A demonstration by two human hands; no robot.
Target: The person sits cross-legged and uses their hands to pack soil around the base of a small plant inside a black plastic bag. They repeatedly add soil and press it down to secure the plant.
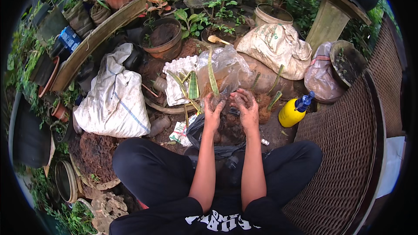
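Note:
My left hand (213, 112) is curled around the lower end of an upright, pale-edged snake plant leaf (212, 73). Soil-smeared and loosely bent, the fingers of my right hand (247, 107) are apart, with nothing seen in them. Below both hands a black plastic bag (195, 130) lies open with dark soil in it. More snake plant leaf cuttings (193, 85) rest to the left of my left hand. Right of my right hand, several short cuttings stand upright in clumps of brown fibre (264, 113). A clear plastic bag (225, 62) with fibre lies just beyond the hands.
A yellow spray bottle (289, 113) stands at right beside a wicker chair (336, 150). White woven sacks (112, 104) (277, 50) lie left and far right. An egg carton (178, 88), a terracotta-coloured pot (163, 44) and a heap of brown soil (96, 156) surround the spot.

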